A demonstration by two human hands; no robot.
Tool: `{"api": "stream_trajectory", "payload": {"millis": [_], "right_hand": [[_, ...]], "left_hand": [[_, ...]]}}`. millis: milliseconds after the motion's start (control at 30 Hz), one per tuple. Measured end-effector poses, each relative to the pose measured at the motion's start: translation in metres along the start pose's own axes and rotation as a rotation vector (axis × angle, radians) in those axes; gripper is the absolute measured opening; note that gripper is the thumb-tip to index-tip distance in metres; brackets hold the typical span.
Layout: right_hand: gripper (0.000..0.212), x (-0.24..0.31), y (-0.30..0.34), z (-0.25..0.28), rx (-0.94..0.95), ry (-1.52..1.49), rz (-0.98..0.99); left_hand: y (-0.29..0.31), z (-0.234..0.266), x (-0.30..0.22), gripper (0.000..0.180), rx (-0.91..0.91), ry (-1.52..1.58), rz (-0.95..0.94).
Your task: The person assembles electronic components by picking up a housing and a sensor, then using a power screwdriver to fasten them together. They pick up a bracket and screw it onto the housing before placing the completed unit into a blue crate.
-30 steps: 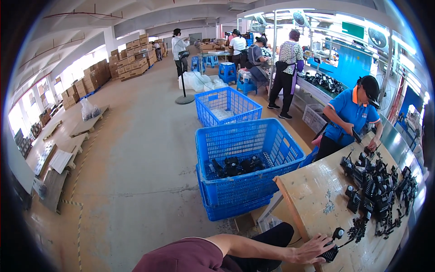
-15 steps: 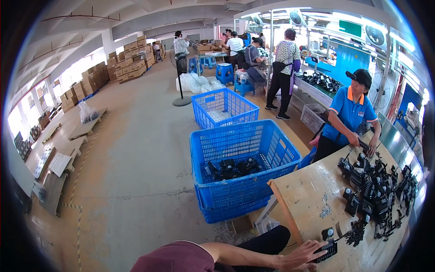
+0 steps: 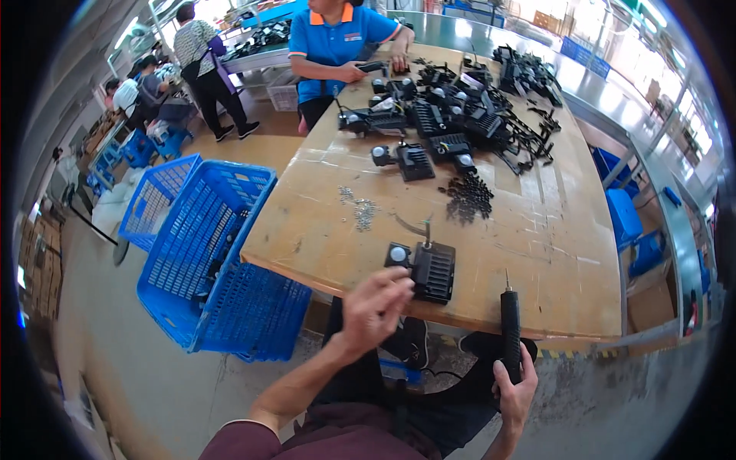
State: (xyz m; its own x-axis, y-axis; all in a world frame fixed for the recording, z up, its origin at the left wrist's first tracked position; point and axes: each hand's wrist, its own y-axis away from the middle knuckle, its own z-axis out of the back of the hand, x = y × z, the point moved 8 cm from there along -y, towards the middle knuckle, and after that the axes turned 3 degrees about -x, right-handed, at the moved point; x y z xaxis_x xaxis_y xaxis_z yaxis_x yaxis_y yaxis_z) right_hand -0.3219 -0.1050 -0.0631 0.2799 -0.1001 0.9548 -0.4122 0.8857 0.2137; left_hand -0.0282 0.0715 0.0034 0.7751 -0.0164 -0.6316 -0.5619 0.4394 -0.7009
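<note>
A black floodlight [image 3: 435, 274] with a finned body and a white dome sensor lies near the table's front edge. My left hand [image 3: 373, 313] is beside its sensor end, fingers bent in toward the thumb; whatever they pinch, if anything, is too small to make out. Low at the table's front edge, my right hand [image 3: 519, 383] is wrapped round a black electric screwdriver [image 3: 510, 322], its thin bit pointing up. Silver screws [image 3: 363, 211] are scattered beyond the floodlight, with a heap of small black parts [image 3: 466, 197] to their right.
Several more floodlights [image 3: 452, 107] are piled on the far half of the wooden table [image 3: 322, 207]. Across it, a co-worker in a blue shirt [image 3: 337, 46] handles parts. Blue crates [image 3: 222, 261] stand left of the table; a metal-edged bench [image 3: 652, 184] runs along the right.
My view has swung right and down toward the table. My left hand has lifted off the floodlight's finned body to its sensor side. My right hand with the electric screwdriver has come into view.
</note>
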Motion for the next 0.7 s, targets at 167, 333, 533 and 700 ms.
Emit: {"api": "stream_trajectory", "payload": {"millis": [167,333,533,700], "right_hand": [[0.064,-0.012,0.002,0.016,-0.015,0.045,-0.027],[0.064,-0.026,-0.005,0.017,0.019,0.072,-0.048],[0.066,-0.019,-0.005,0.01,-0.02,0.026,-0.074],[0.062,-0.016,-0.006,0.003,-0.005,0.008,-0.086]], "left_hand": [[-0.086,0.029,0.029,0.017,-0.118,-0.096,0.122],[-0.136,-0.082,0.12,0.02,0.618,0.091,0.336],[-0.134,-0.174,0.105,0.018,0.798,-0.1,-0.146],[-0.129,-0.183,0.095,0.013,0.849,-0.205,-0.258]]}}
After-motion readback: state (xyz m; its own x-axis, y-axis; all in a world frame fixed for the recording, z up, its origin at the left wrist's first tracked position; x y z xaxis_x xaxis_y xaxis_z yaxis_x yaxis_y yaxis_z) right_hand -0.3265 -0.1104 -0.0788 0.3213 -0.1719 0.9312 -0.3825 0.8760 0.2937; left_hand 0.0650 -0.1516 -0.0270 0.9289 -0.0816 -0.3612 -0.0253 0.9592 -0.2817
